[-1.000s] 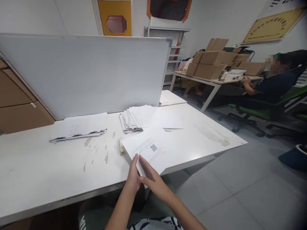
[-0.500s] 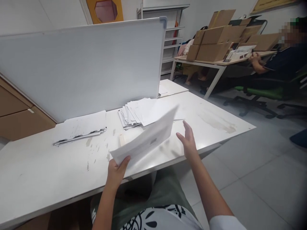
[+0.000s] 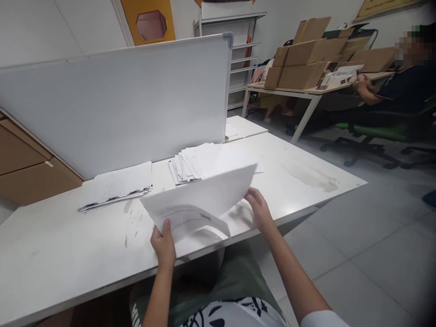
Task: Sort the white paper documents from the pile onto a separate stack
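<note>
A white sheet of paper (image 3: 204,190) is held up above the near edge of the table. Its lower front part, or a second sheet over it, curls forward and carries a small dark printed patch. My left hand (image 3: 164,243) pinches the lower left corner, thumb on the near face. At the right edge, my right hand (image 3: 259,210) has its fingers curled against the paper, with the fingertips partly hidden behind it. Behind the sheet lies an untidy paper pile (image 3: 185,165). A flatter paper stack (image 3: 119,184) with dark smudges along its front edge lies to the left.
A whiteboard (image 3: 136,104) stands along the back of the white table (image 3: 68,254). Cardboard boxes (image 3: 23,168) are at the left. Across the aisle, a person (image 3: 391,91) sits at another table with stacked cartons (image 3: 303,68).
My right hand has moved in from beside the paper and closed at its right edge. The sheet has turned to face me more, and its front part now curls down.
</note>
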`<state>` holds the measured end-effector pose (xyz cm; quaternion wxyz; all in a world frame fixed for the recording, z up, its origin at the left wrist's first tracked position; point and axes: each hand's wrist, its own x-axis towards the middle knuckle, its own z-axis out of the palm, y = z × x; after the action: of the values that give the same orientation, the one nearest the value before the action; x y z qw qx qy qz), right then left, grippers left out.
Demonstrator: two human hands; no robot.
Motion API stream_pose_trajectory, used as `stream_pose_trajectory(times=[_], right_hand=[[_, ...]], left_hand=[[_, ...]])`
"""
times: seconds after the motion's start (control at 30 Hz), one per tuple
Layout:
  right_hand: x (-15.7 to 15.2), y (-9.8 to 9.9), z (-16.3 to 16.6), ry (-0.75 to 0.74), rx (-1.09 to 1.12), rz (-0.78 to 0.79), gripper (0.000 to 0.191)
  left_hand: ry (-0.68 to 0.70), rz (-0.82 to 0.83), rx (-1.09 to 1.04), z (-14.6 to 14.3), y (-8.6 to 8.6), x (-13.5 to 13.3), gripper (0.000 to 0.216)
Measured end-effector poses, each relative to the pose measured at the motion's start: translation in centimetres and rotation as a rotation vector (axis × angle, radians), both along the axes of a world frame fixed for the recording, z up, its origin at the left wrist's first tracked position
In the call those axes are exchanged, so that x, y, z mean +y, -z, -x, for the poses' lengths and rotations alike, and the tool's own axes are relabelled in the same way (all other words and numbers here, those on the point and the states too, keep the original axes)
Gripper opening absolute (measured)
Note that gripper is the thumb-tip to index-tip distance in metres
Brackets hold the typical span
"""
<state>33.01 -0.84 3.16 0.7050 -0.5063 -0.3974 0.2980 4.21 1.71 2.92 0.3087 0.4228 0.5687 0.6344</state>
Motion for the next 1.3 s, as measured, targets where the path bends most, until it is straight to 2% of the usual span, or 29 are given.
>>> stream_pose_trajectory(times=[0.13,0.23,0.37,0.53,0.7,0.83,0.93,1.07,1.2,1.3], right_hand=[[-0.8,1.4,1.2,-0.094,-0.051,0.069,0.045],[-1.7,1.5,2.0,-0.055,-0.023,0.08,0.046],[-2.3,1.3,1.6,0.005,-0.005,0.074,0.033],[-1.9,1.6,-0.1,-0.068,0.008,0.126,0.035],[-1.0,1.0,-0.8,-0.11,0.066,0.126,0.037],[-0.7,0.4,-1.5,-0.13,0.127,0.123,0.032],[-0.9,-0.3,-2.4,-0.205,0.148,0.104,0.036],[-2.1,-1.0,-3.5,-0.278,0.139,0.187,0.042],[-4.3,-1.2,-3.5,-0.329,0.219,0.418,0.046],[-5.5,-1.2,-4.0,-0.418,0.209,0.598,0.041]], left_hand=[[-0.044,-0.01,-0.031,-0.4,-0.1,0.0,0.051],[-0.047,-0.041,-0.004,-0.5,0.0,-0.3,0.052],[0.024,-0.034,0.117,-0.1,-0.1,-1.0,0.048],[0.116,-0.009,0.138,-0.1,-0.1,-1.7,0.051],[0.18,-0.074,0.121,-0.3,-0.1,-2.1,0.047],[0.121,-0.063,0.143,-0.2,0.1,-2.3,0.042],[0.086,-0.03,0.122,0.0,-0.2,-2.3,0.042],[0.127,0.121,-0.005,0.2,-1.7,-3.3,0.046],[0.396,0.458,-0.263,0.3,-3.5,-6.0,0.05],[0.586,0.695,-0.502,0.3,-4.1,-8.0,0.054]])
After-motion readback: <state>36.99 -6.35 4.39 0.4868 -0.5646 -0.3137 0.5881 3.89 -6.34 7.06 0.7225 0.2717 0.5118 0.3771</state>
